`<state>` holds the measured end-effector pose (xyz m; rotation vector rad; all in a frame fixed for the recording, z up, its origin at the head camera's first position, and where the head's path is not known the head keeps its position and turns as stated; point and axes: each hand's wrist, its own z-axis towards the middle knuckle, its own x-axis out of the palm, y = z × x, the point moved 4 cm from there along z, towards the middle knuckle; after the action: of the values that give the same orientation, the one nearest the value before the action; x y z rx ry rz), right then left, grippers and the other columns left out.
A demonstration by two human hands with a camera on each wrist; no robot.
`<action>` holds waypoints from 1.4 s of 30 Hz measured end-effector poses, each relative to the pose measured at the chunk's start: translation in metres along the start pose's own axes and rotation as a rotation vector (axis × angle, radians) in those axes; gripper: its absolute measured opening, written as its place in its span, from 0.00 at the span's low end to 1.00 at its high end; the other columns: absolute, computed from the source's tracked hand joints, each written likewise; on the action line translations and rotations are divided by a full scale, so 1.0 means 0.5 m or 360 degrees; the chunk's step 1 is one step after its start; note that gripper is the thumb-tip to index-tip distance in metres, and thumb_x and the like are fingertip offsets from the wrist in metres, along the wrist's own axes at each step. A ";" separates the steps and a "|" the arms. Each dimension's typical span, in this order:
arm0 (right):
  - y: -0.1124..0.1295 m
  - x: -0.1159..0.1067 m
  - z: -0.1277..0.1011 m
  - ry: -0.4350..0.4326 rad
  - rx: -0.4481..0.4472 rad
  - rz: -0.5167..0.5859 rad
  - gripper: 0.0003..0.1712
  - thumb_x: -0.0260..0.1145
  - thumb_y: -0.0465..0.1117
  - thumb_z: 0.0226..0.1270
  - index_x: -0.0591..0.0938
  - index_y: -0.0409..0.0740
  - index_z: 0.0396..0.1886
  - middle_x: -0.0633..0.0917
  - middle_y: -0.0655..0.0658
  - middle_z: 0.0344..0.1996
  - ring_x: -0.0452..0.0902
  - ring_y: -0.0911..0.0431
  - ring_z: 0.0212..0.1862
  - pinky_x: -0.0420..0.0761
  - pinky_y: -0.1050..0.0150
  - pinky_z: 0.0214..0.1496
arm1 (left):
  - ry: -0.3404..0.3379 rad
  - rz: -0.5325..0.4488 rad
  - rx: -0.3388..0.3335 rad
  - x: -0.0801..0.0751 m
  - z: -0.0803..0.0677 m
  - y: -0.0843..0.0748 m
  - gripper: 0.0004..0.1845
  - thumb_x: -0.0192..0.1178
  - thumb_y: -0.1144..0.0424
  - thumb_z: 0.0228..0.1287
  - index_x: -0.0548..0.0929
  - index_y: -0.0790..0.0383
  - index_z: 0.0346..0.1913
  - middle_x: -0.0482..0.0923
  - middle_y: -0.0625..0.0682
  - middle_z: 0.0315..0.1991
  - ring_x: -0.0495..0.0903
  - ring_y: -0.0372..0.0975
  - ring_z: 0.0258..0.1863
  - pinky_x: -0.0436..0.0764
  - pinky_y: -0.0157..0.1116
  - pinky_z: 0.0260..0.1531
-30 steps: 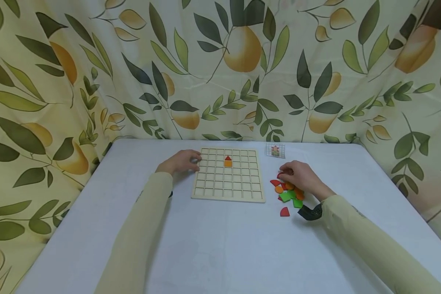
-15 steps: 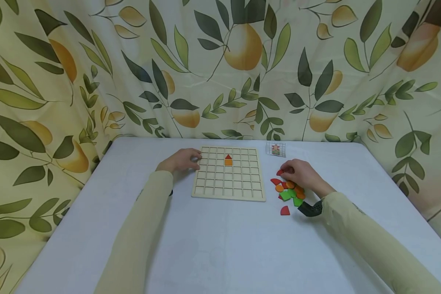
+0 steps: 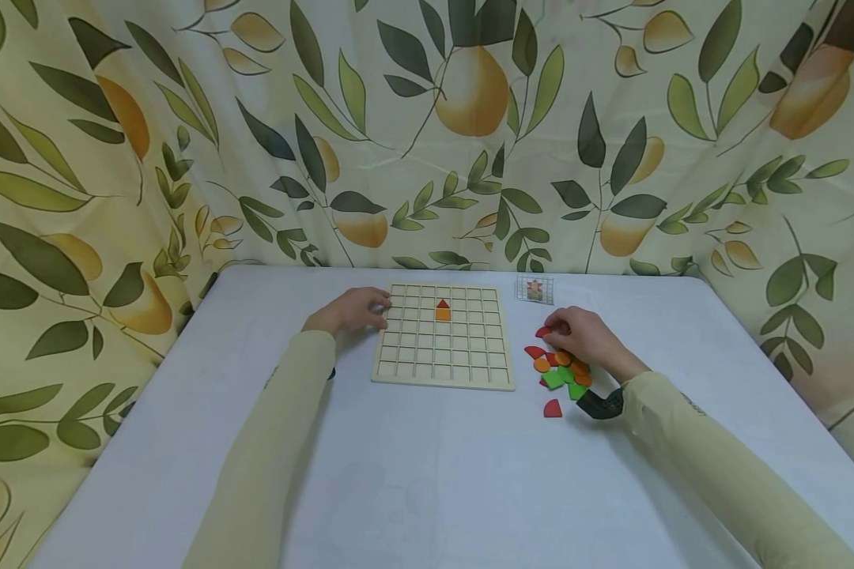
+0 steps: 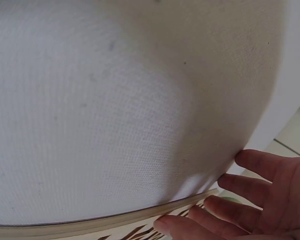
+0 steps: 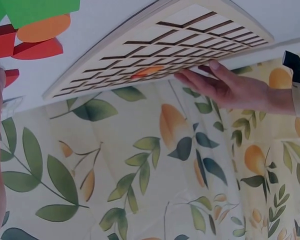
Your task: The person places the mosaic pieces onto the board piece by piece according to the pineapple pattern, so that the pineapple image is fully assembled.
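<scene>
Table [image 3: 413,474], white cloth, leaf-and-pear curtain [image 3: 427,118] round three sides. I note things from biggest down.

Wooden grid board [image 3: 441,371] lies flat, mid-table, its long sides running away from me. Two pieces sit in it already: a red triangle [image 3: 442,303] directly above an orange square [image 3: 442,314], upper middle cells.

My left hand [image 3: 350,310] rests at the board's left edge, far corner, fingers fairly straight and lying on the frame; it grips nothing. Left wrist view confirms: fingers [image 4: 260,200] extended along the board's rim.

My right hand [image 3: 580,336] is over the loose pile [image 3: 561,371] of red, orange and green pieces, right of the board. Its fingertips curl down at the far left end of the pile, touching a red piece [image 3: 542,332]. Whether that piece is pinched or only touched I cannot tell from here; the right wrist view shows only the pile's edge.

One red quarter-round [image 3: 552,408] lies apart, nearer me than the pile. Small pattern card [image 3: 534,290] stands beyond the pile.

Key relation: the pile lies right of the board, just beside it, so the open cells lie leftward of the right hand, which is the nearer hand to the pieces.
</scene>
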<state>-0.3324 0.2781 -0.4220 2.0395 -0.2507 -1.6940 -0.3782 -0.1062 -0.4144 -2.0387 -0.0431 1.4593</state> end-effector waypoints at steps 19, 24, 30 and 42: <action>0.008 0.003 0.013 -0.0082 -0.0147 -0.0023 0.08 0.60 0.33 0.60 0.80 0.43 0.39 0.79 0.44 0.37 0.71 0.51 0.39 0.78 0.60 0.42 | 0.0008 -0.0001 -0.0021 0.002 -0.001 0.002 0.25 0.63 0.58 0.58 0.75 0.59 0.59 0.62 0.49 0.68 0.55 0.44 0.70 0.54 0.42 0.70; 0.001 -0.003 0.012 -0.0034 -0.0080 -0.0035 0.16 0.54 0.28 0.59 0.78 0.39 0.46 0.79 0.40 0.43 0.70 0.47 0.45 0.77 0.50 0.51 | -0.0002 -0.0005 -0.0020 0.002 0.002 0.002 0.24 0.62 0.58 0.58 0.74 0.58 0.59 0.62 0.49 0.67 0.55 0.44 0.70 0.54 0.42 0.70; -0.008 -0.011 0.008 -0.0018 -0.0017 -0.0083 0.18 0.57 0.34 0.61 0.75 0.36 0.52 0.79 0.37 0.46 0.70 0.47 0.45 0.77 0.49 0.52 | -0.0006 0.0005 -0.0008 0.002 0.006 0.007 0.24 0.62 0.58 0.58 0.75 0.58 0.58 0.62 0.49 0.67 0.55 0.44 0.70 0.55 0.42 0.70; 0.008 0.000 0.005 0.0005 -0.0063 -0.0044 0.18 0.64 0.46 0.60 0.81 0.41 0.47 0.80 0.42 0.38 0.71 0.50 0.41 0.78 0.61 0.40 | -0.0005 -0.0006 -0.0007 0.004 0.009 0.012 0.24 0.63 0.58 0.57 0.75 0.57 0.58 0.62 0.48 0.68 0.55 0.44 0.70 0.54 0.42 0.70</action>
<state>-0.3343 0.2743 -0.4203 2.0255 -0.1872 -1.6988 -0.3833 -0.1081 -0.4201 -2.0389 -0.0513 1.4613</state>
